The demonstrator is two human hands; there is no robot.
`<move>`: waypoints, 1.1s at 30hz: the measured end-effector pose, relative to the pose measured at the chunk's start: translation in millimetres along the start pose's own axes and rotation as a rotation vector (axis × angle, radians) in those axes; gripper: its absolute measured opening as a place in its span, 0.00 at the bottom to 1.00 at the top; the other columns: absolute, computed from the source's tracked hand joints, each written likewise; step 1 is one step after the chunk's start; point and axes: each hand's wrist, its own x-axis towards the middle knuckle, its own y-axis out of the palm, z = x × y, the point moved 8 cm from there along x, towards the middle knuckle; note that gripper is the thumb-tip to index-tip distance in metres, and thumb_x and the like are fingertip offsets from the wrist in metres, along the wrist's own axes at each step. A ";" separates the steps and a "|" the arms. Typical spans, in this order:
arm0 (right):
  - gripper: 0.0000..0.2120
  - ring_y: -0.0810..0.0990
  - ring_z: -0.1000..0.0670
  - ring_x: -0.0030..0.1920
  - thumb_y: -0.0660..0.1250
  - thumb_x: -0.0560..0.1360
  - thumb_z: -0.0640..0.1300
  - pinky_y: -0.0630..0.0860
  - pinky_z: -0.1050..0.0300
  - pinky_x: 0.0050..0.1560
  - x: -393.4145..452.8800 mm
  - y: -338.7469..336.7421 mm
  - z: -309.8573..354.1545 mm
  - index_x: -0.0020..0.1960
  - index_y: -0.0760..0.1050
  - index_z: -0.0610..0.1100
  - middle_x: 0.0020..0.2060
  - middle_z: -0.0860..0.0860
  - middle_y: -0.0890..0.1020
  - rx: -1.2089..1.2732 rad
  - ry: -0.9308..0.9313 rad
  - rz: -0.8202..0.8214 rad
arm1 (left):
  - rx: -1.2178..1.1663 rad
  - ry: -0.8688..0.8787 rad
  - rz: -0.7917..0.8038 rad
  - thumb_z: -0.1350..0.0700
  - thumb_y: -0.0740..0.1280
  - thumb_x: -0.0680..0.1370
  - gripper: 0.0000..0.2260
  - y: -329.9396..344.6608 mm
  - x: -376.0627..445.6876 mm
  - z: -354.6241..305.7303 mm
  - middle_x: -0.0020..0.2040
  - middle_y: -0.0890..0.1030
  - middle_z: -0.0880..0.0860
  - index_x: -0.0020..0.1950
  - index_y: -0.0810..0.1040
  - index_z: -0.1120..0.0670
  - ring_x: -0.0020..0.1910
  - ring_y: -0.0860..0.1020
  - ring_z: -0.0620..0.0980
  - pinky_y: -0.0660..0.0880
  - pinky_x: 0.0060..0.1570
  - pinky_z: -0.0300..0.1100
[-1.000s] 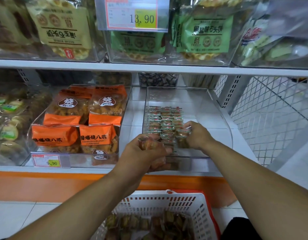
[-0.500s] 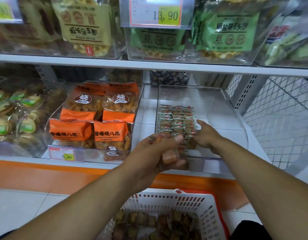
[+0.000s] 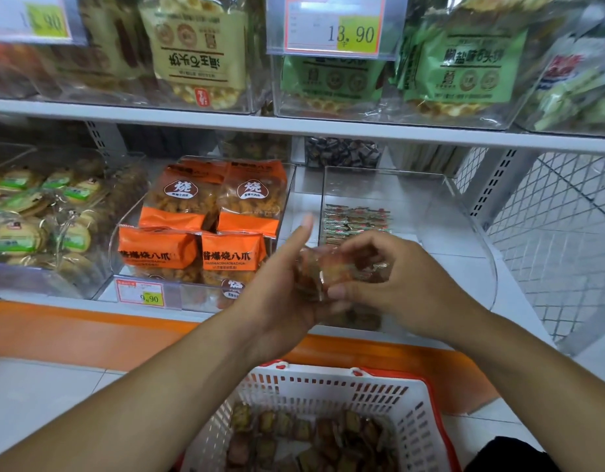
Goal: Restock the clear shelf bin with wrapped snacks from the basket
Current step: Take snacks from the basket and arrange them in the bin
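orange snack bags (image 3: pixel 205 229) fill the neighbouring bin; green packs (image 3: pixel 464 63) above; price tag (image 3: pixel 331 27) reads 13.90

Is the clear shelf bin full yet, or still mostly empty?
Mostly empty. The clear shelf bin holds only short rows of wrapped snacks at its left; the rest of its floor is bare.

Clear shelf bin (image 3: pixel 464 212): on the lower shelf, right of the bin of bagged snacks (image 3: pixel 205 229).
Wrapped snacks (image 3: pixel 357 221): in rows at the clear bin's left side.
Left hand (image 3: pixel 280 294): in front of that bin's near left corner, holding a stack of snacks (image 3: pixel 314 270).
Right hand (image 3: pixel 403 284): just right of the left hand, fingers on the stack.
Basket (image 3: pixel 328 390): nearest, below both hands, more snacks inside.
Price tag (image 3: pixel 331 25): above, on the upper shelf.
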 end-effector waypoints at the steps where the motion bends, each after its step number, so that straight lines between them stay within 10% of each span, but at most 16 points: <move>1: 0.22 0.83 0.60 0.46 0.83 0.62 0.55 0.78 0.65 0.44 0.7 -7.1 -3.1 0.52 0.78 0.58 0.46 0.62 0.84 0.044 0.011 -0.050 | -0.036 -0.021 0.007 0.36 0.62 0.80 0.30 -1.4 -1.4 1.3 0.60 0.84 0.61 0.62 0.83 0.62 0.56 0.84 0.54 0.82 0.57 0.50; 10: 0.17 0.84 0.59 0.44 0.81 0.66 0.35 0.80 0.62 0.46 -0.5 -32.1 -3.7 0.44 0.83 0.56 0.42 0.57 0.86 0.179 -0.093 -0.201 | -0.135 -0.030 -0.027 0.53 0.63 0.81 0.14 -11.0 -3.7 3.8 0.63 0.81 0.66 0.62 0.80 0.59 0.62 0.81 0.61 0.83 0.53 0.52; 13: 0.10 0.85 0.55 0.47 0.77 0.70 0.49 0.81 0.60 0.49 -3.6 -17.6 3.6 0.51 0.84 0.56 0.46 0.55 0.87 0.205 -0.095 -0.043 | -0.016 0.009 -0.082 0.50 0.68 0.79 0.13 -15.9 -0.8 3.8 0.54 0.86 0.58 0.56 0.87 0.56 0.48 0.85 0.51 0.84 0.44 0.43; 20: 0.34 0.86 0.45 0.50 0.80 0.65 0.44 0.82 0.48 0.55 -8.4 1.0 -1.4 0.68 0.73 0.54 0.47 0.47 0.86 0.261 -0.004 0.230 | 0.200 -0.033 -0.033 0.47 0.82 0.65 0.15 -13.2 0.1 9.7 0.43 0.85 0.50 0.48 0.87 0.48 0.33 0.81 0.43 0.73 0.28 0.33; 24: 0.28 0.84 0.60 0.50 0.83 0.65 0.41 0.77 0.68 0.49 -12.1 2.9 5.2 0.61 0.81 0.58 0.50 0.59 0.86 0.059 -0.100 0.263 | 0.286 -0.080 0.064 0.49 0.83 0.64 0.24 -5.1 -1.8 18.0 0.42 0.85 0.52 0.57 0.84 0.53 0.39 0.81 0.46 0.75 0.42 0.39; 27: 0.19 0.82 0.59 0.47 0.82 0.66 0.42 0.75 0.67 0.45 -14.1 -3.0 11.3 0.51 0.82 0.59 0.47 0.62 0.83 -0.092 -0.168 0.170 | 0.233 -0.076 0.041 0.49 0.83 0.64 0.30 -9.3 -0.9 17.5 0.50 0.86 0.56 0.62 0.82 0.57 0.46 0.84 0.51 0.79 0.54 0.47; 33: 0.15 0.79 0.54 0.51 0.75 0.71 0.42 0.76 0.66 0.46 -15.2 -20.3 18.2 0.53 0.81 0.58 0.49 0.59 0.77 -0.141 -0.305 -0.089 | -0.033 -0.159 0.086 0.55 0.85 0.62 0.23 -8.2 -4.8 16.9 0.55 0.85 0.60 0.54 0.87 0.58 0.49 0.86 0.53 0.83 0.42 0.42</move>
